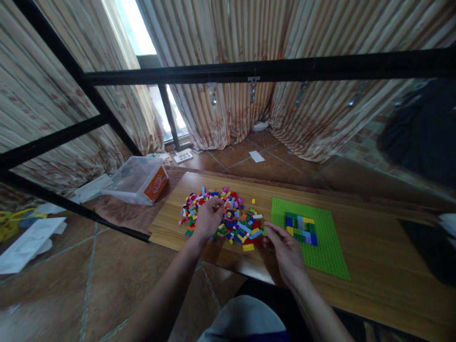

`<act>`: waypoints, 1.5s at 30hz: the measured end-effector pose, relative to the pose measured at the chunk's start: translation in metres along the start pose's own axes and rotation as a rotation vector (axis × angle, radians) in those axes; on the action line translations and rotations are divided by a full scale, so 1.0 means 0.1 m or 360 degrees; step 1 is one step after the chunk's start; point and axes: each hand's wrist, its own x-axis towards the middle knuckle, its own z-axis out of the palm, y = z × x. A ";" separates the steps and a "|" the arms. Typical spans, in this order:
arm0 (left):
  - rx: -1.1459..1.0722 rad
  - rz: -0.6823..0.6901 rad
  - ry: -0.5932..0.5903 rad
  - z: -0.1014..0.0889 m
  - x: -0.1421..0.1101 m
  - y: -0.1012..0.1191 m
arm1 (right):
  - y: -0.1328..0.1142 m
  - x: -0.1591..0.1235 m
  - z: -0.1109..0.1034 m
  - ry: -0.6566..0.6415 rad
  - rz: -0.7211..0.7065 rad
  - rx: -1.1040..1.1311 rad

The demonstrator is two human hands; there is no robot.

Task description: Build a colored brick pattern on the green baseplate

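My left hand (209, 217) is over a pile of loose, many-coloured toy bricks (194, 209), its thumb and fingers drawn together; whatever is between the fingertips, if anything, is too small to make out. At the pile's right edge my right hand (285, 247) pinches a small green brick (265, 230) between thumb and fingers. Just beyond that hand lies a green studded baseplate (329, 259). On it stands a block of joined bricks (311, 237) in blue, yellow, green, light blue and lilac, laid around a small gap.
The wooden table (374, 256) carries bricks and baseplate, with a dark object (427, 247) at its right. A clear plastic box (137, 178) with an orange label stands beyond the left end. Black metal bars (199, 75) cross ahead, in front of striped curtains (235, 38).
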 end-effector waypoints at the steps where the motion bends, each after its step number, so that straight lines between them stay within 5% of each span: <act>1: 0.0166 0.0104 -0.0006 -0.01 0.02 0.01 | 0.00 0.00 0.01 -0.0008 0.0020 0.0004; 7: 0.0901 0.0688 -0.0255 0.15 0.18 0.15 | 0.05 -0.04 0.06 -0.0049 0.0101 0.0032; 16: 0.1073 0.0664 -0.0364 0.32 0.25 0.12 | 0.00 -0.08 -0.01 -0.0040 0.0170 0.0057; 24: 0.0314 0.0576 -0.0308 0.12 0.05 0.25 | -0.03 -0.09 -0.01 -0.0195 0.0272 0.0419; 29: -0.0271 0.0438 -0.0505 0.09 -0.32 0.35 | -0.13 -0.10 0.02 -0.0402 0.0430 0.0673; 35: -0.0290 0.0458 -0.0697 0.11 -0.73 0.44 | -0.09 -0.18 0.11 -0.0545 0.0425 0.0239; 39: -0.0416 0.0356 -0.0683 0.12 -0.83 0.40 | -0.03 -0.25 0.14 -0.0536 0.0477 0.0356; 45: -0.0772 -0.0021 -0.0440 0.15 -0.82 0.30 | -0.05 -0.09 0.20 -0.0394 0.0221 0.0031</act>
